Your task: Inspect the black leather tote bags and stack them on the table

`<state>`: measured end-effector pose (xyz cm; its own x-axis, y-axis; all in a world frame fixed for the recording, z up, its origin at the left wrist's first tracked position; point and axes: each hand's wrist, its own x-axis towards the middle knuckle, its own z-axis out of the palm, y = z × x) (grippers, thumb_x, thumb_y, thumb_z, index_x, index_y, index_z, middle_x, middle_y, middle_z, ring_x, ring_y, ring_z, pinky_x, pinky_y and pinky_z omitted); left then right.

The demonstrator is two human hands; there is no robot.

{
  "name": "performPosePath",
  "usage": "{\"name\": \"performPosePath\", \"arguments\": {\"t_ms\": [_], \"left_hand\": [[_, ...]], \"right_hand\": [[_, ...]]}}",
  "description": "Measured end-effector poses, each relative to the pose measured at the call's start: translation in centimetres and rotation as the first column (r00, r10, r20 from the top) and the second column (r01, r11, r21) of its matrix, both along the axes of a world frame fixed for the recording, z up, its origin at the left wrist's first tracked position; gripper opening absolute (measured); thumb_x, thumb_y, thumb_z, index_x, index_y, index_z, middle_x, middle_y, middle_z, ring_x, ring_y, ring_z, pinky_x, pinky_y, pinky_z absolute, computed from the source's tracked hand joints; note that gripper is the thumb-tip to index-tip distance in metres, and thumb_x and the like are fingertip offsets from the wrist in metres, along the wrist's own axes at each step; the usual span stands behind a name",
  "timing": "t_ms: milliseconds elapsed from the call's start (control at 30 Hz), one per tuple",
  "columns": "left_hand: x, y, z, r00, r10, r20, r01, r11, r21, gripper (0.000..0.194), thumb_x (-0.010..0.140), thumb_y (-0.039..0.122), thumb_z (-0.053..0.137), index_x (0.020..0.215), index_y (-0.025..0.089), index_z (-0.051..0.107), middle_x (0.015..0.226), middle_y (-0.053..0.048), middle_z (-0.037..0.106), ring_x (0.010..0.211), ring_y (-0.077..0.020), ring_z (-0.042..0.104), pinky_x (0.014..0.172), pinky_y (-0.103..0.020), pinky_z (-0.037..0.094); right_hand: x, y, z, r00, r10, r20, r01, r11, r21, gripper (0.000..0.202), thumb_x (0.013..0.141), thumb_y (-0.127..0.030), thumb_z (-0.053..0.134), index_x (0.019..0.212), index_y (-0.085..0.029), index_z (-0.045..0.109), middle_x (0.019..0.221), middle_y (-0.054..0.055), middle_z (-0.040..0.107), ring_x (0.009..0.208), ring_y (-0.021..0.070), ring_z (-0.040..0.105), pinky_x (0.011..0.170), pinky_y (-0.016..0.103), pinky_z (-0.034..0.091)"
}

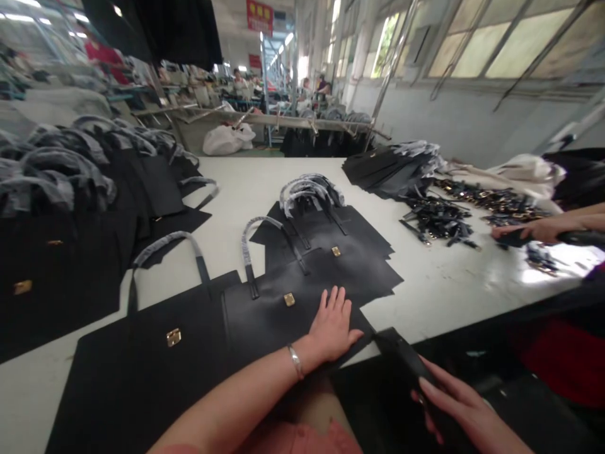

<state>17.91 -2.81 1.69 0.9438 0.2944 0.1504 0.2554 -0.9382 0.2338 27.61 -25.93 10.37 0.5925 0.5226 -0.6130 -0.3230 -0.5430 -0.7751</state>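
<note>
Black handled panel (265, 318) was apparently steadied under open left hand (333, 325), at near edge of worktop (449, 287); dark elongated object (401, 354) was gripped by right hand (456, 397), beside panel's corner.

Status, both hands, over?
Left hand open, flat on black bag panel. Right hand gripping long black tool beside panel's right edge. Co-worker's hand at far right, apart from both.

A silvery bracelet (295, 361), a fairly broad band with markings too blurred to read, circles the wrist behind the left hand (333, 325). The clothing (302, 439) is coral pink, softly creased, with the same pink at the left arm's lower end.
</note>
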Motion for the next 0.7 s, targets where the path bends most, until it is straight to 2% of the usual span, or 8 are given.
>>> {"name": "performPosePath", "arguments": {"t_ms": [100,233,367,467,600,700], "left_hand": [[0.2,0.2,0.0,1.000,-0.011,-0.019,0.011,1.000,-0.004,0.076,0.091,0.064,0.034,0.140,0.006,0.038,0.155,-0.022,0.021,0.146,-0.0347,0.008,0.117,-0.054,0.006],[0.2,0.1,0.2,1.000,-0.011,-0.026,0.010,1.000,-0.013,0.067,0.094,0.055,0.035,0.140,0.006,0.037,0.156,-0.021,0.019,0.146,-0.0340,0.006,0.117,-0.053,0.004],[0.1,0.1,0.2,0.999,-0.016,-0.029,0.015,0.999,-0.036,0.058,0.096,0.046,0.032,0.140,0.008,0.038,0.156,-0.020,0.019,0.146,-0.0333,0.007,0.116,-0.054,0.004],[0.2,0.2,0.2,1.000,-0.018,-0.010,0.017,0.999,-0.039,0.057,0.096,0.044,0.033,0.138,0.007,0.040,0.155,-0.021,0.021,0.146,-0.0341,0.008,0.116,-0.054,0.004],[0.1,0.2,0.2,1.000,-0.017,0.021,0.019,0.998,-0.053,0.055,0.095,0.042,0.035,0.136,0.005,0.041,0.154,-0.023,0.023,0.145,-0.0350,0.011,0.116,-0.053,0.005],[0.0,0.3,0.1,1.000,-0.014,0.021,0.015,0.998,-0.064,0.055,0.096,0.043,0.035,0.136,0.006,0.041,0.154,-0.022,0.023,0.145,-0.0336,0.011,0.117,-0.052,0.006]], "right_hand": [[0.4,1.2,0.4,0.998,0.045,-0.031,-0.046,0.999,-0.022,0.076,0.072,-0.049,0.071,0.139,-0.022,0.049,0.074,0.002,0.070,0.048,0.0167,0.063,0.041,0.026,0.048],[1.4,2.8,0.7,0.991,0.114,-0.071,-0.113,0.993,0.019,0.072,0.075,-0.048,0.071,0.137,-0.019,0.048,0.071,0.001,0.069,0.046,0.0149,0.062,0.039,0.023,0.047],[2.1,2.5,0.8,0.983,0.142,-0.120,-0.147,0.988,-0.038,0.070,0.078,-0.049,0.068,0.138,-0.020,0.045,0.066,0.000,0.067,0.044,0.0156,0.062,0.038,0.023,0.047],[2.4,2.9,0.9,0.978,0.156,-0.141,-0.165,0.984,-0.059,0.064,0.078,-0.051,0.067,0.132,-0.020,0.050,0.067,0.001,0.068,0.044,0.0169,0.063,0.038,0.025,0.048],[3.1,4.8,1.3,0.995,0.101,0.008,-0.101,0.994,-0.035,0.054,0.075,-0.051,0.070,0.116,-0.018,0.059,0.068,0.002,0.069,0.045,0.0158,0.061,0.039,0.024,0.046],[3.4,4.7,2.2,0.994,0.017,0.107,-0.013,0.999,-0.044,0.062,0.069,-0.052,0.074,0.117,-0.016,0.059,0.066,0.002,0.069,0.044,0.0163,0.060,0.040,0.025,0.046]]}}
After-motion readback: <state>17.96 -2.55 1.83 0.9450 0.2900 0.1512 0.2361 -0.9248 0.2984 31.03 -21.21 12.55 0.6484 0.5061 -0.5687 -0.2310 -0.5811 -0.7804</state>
